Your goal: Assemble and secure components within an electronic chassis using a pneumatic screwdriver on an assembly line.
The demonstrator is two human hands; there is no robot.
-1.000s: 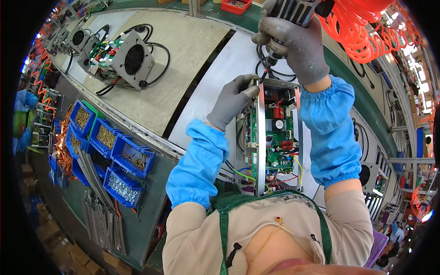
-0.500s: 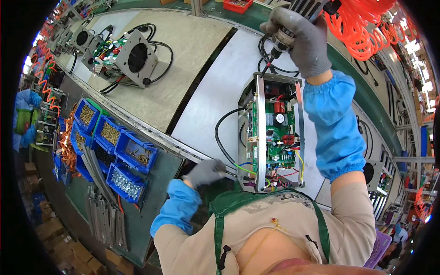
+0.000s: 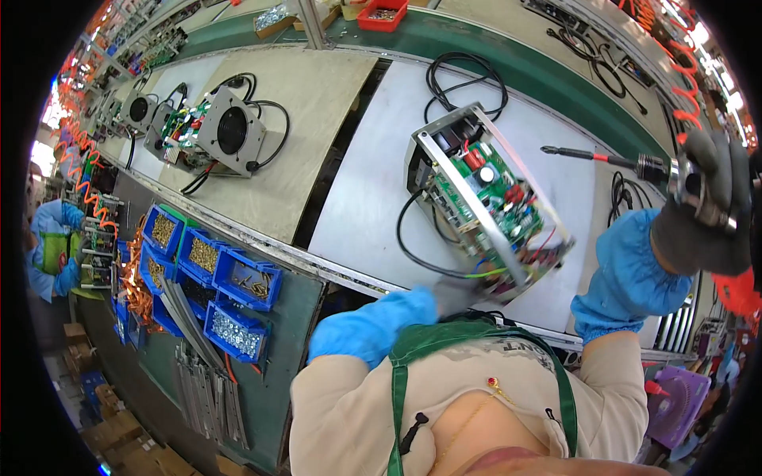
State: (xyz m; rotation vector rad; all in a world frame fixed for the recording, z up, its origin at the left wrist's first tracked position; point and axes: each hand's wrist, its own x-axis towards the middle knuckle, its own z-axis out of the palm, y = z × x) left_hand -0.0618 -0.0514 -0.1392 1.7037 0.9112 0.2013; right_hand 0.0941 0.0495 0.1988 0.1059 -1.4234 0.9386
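An open metal-framed electrical unit with a green circuit board (image 3: 508,218) and bright top rails (image 3: 470,202) stands askew on the pale work surface. At its near left corner is my left hand (image 3: 459,295), in a grey glove. Motion blur smears those fingers, so their grip is unclear. Off to the right, my gloved right hand (image 3: 710,190) is wrapped round a power screwdriver (image 3: 655,166). The screwdriver's long bit points left, apart from the unit. A black cable (image 3: 405,226) loops from the unit's left side.
Blue bins (image 3: 238,329) of screws and small hardware sit at the left, with metal strips (image 3: 210,393) below them. Another unit with a round fan (image 3: 232,131) stands farther left. Coiled black cable (image 3: 468,79) lies behind my unit; a red tray (image 3: 381,14) is at the back.
The unit has turned, its near end swinging right. My right hand has carried the screwdriver from above its far end to the right. My left hand has moved right to the near corner.
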